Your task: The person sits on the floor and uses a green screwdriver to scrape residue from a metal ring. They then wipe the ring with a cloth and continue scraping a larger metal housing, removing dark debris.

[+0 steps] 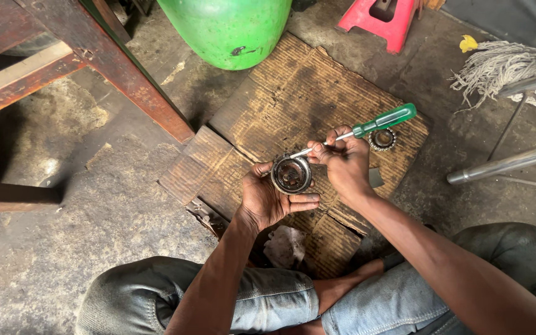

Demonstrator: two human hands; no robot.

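a grimy concrete floor (63,248) fills the frame, and on it, from the centre toward the upper right, lies a flattened sheet of worn cardboard (293,93). a dark red wooden bench (94,56) slants down from the upper left, a big green drum (227,28) stands at the top centre, and a red plastic stool (383,18) sits just right of it. a mop head (510,68) and two metal tubes (507,162) occupy the right edge. the person sits cross-legged along the bottom of the frame in faded jeans (268,304), with a crumpled rag (285,247) on the cardboard between the knees.

at the centre, the left hand (267,198) cups a round metal bearing (291,174), fingers curled under and around its outer ring, thumb across the lower rim. the right hand (342,160) pinches a green-handled screwdriver (367,128) near the shaft, the blade tip resting on the bearing's upper edge. a second, smaller bearing ring (383,139) lies on the cardboard just behind the right hand.

i judge the held bearing to be stiff, fairly heavy for its bulk, and probably greasy, so slippery. the outer ring looks like the sound place to grip it, as the left hand does; the dark inner parts seem likelier to shift or spill.
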